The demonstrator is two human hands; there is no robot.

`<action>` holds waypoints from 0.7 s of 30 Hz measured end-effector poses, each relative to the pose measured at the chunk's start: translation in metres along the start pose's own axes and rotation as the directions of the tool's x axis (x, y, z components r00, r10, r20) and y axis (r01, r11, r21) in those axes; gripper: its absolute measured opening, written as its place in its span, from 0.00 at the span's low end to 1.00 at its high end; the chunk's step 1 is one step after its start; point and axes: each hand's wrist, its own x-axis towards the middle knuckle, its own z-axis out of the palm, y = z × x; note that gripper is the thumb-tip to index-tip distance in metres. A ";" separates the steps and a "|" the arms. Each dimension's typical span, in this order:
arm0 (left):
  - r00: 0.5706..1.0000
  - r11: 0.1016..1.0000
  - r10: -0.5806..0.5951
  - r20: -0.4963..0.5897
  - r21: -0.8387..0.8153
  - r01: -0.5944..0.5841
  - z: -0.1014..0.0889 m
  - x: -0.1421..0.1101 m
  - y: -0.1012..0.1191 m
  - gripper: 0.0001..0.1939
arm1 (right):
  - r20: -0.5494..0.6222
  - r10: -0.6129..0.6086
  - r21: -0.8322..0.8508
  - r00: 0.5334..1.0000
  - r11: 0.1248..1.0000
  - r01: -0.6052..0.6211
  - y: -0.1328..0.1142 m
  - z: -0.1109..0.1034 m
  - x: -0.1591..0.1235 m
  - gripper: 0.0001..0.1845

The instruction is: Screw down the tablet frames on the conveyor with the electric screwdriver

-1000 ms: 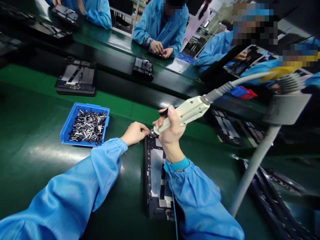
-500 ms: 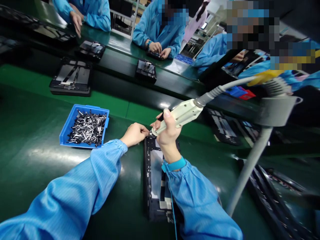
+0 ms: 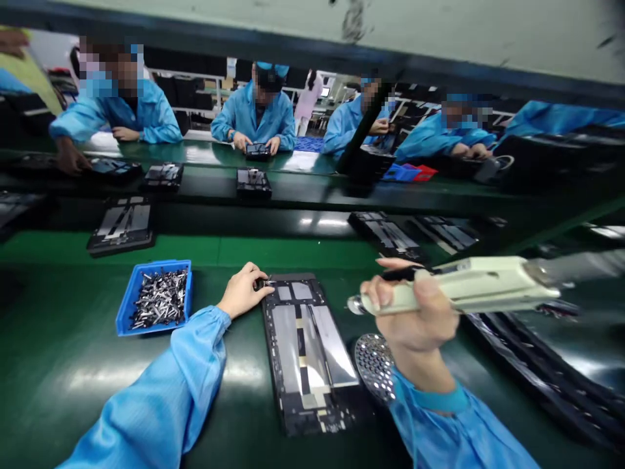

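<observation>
My left hand (image 3: 241, 291) rests at the top left corner of a black device panel (image 3: 307, 352) with silver foil strips, and its fingertips pinch a small metal part (image 3: 262, 283). My right hand (image 3: 415, 312) grips a cream electric screwdriver (image 3: 463, 286), off to the right of the panel. The screwdriver's metal tip (image 3: 356, 305) points left and touches nothing. Under that hand, partly hidden by it, lies a round perforated metal dish (image 3: 374, 365).
A blue bin (image 3: 127, 306) of loose metal parts stands left of the panel on the green belt (image 3: 58, 345). Further black panels lie beyond it. Co-workers in blue smocks sit across the line, handling panels. A dark rail (image 3: 312, 189) runs between.
The view has swung and levelled. My right hand has carried the screwdriver off the panel to the right. My arms no longer cover the panel, and the round dish has come into view.
</observation>
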 end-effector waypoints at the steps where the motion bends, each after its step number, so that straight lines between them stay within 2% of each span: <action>1: 0.999 0.995 0.048 0.002 0.091 -0.048 0.000 0.000 0.001 0.07 | -0.050 -0.012 -0.036 0.999 0.999 0.010 0.001 -0.019 -0.001 0.21; 4: 0.986 0.940 0.162 0.043 0.296 -0.167 -0.002 0.002 0.001 0.05 | -0.270 -0.069 -0.129 0.960 0.991 0.035 0.011 -0.072 0.003 0.21; 7: 0.976 0.911 0.212 0.053 0.350 -0.217 -0.006 0.004 -0.003 0.06 | -0.466 -0.183 -0.228 0.866 0.970 0.083 0.022 -0.114 0.013 0.22; 9: 0.965 0.890 0.258 0.049 0.377 -0.257 -0.009 0.005 -0.007 0.09 | -0.531 -0.232 -0.289 0.815 0.954 0.084 0.028 -0.136 0.020 0.23; 11: 0.949 0.862 0.313 0.045 0.406 -0.303 -0.012 0.008 -0.011 0.12 | -0.571 -0.237 -0.338 0.786 0.940 0.038 0.033 -0.153 0.026 0.25; 13: 0.932 0.832 0.362 0.031 0.441 -0.338 -0.012 0.013 -0.011 0.14 | -0.599 -0.201 -0.375 0.775 0.926 -0.050 0.039 -0.164 0.031 0.27; 16: 0.920 0.809 0.392 -0.027 0.487 -0.330 -0.013 0.018 -0.003 0.18 | -0.597 -0.138 -0.431 0.790 0.886 -0.172 0.049 -0.173 0.031 0.27; 19: 0.925 0.812 0.363 -0.114 0.526 -0.253 -0.022 0.014 0.008 0.19 | -0.558 -0.159 -0.511 0.815 0.839 -0.186 0.058 -0.175 0.026 0.24; 21: 0.930 0.811 0.331 -0.163 0.552 -0.192 -0.036 0.001 0.011 0.20 | -0.550 -0.174 -0.535 0.817 0.824 -0.185 0.060 -0.176 0.022 0.21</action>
